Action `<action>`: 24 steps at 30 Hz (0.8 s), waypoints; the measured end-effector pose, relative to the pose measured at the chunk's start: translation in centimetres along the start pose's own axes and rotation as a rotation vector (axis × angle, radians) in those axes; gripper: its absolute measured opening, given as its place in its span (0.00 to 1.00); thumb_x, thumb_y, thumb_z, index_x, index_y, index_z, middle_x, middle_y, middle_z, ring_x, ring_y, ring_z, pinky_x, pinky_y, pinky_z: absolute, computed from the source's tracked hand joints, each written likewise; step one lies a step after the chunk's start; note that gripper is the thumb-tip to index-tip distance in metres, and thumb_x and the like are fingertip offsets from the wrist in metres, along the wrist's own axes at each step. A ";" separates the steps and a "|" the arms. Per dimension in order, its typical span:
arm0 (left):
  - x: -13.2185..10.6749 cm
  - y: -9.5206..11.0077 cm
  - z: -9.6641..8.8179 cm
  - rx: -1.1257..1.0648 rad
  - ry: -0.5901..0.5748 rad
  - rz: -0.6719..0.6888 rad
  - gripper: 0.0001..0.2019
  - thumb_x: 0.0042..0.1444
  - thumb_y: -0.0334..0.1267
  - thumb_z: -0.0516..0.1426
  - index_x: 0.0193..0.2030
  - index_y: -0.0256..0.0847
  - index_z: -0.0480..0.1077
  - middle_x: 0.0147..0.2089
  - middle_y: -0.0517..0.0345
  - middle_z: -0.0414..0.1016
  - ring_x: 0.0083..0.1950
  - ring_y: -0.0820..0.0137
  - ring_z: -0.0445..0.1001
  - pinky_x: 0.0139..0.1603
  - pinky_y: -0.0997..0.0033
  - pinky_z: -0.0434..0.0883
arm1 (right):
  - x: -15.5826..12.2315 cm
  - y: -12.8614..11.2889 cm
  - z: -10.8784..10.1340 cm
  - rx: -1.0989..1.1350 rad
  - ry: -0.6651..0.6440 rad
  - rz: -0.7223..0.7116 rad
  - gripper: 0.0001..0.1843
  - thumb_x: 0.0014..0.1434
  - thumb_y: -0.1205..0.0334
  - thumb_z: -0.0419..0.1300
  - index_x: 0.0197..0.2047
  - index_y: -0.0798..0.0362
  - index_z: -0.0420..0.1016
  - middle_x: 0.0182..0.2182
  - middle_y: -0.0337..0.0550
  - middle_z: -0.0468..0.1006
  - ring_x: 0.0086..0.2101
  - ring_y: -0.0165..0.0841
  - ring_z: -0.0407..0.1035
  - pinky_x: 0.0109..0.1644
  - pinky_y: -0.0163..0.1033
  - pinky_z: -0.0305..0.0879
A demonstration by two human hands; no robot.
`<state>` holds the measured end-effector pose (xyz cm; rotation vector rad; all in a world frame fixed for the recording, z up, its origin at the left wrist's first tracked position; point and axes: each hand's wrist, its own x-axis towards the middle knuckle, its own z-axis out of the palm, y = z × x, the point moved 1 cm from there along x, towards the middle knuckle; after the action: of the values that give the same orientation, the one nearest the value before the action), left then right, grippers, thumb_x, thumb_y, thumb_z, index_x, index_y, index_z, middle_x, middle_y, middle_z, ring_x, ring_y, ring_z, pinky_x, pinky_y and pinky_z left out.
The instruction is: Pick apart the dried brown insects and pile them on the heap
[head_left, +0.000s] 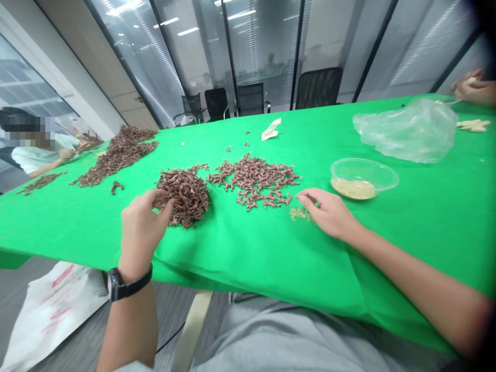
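Heap pieces [185,199] hard to identify

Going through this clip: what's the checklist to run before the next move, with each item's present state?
1. Left hand at the dark brown pile: ok, fingers on its edge.
2. Anything held in the left hand: cannot tell, the fingers hide it.
3. Right hand near the tan scatter: ok, fingertips close by.
4. Clear plastic bowl of tan grains upright: ok, and apart from the right hand.
5. Dark brown pile separate from the looser brown pile: cannot tell, their edges nearly meet.
6. Co-worker's hand away from the person's hands: ok, across the green tablecloth.
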<state>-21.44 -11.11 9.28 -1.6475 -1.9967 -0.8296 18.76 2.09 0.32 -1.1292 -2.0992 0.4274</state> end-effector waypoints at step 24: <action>0.1 0.4 1.0 0.006 -0.046 0.047 0.08 0.60 0.44 0.61 0.43 0.45 0.73 0.37 0.54 0.81 0.40 0.59 0.77 0.45 0.60 0.70 | 0.1 -0.1 0.0 0.003 -0.027 0.000 0.15 0.69 0.54 0.53 0.42 0.51 0.78 0.37 0.46 0.83 0.36 0.39 0.74 0.39 0.42 0.66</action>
<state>-21.06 -10.33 8.70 -1.7179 -1.9817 -0.7748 18.62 2.10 0.43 -1.1279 -2.1213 0.4484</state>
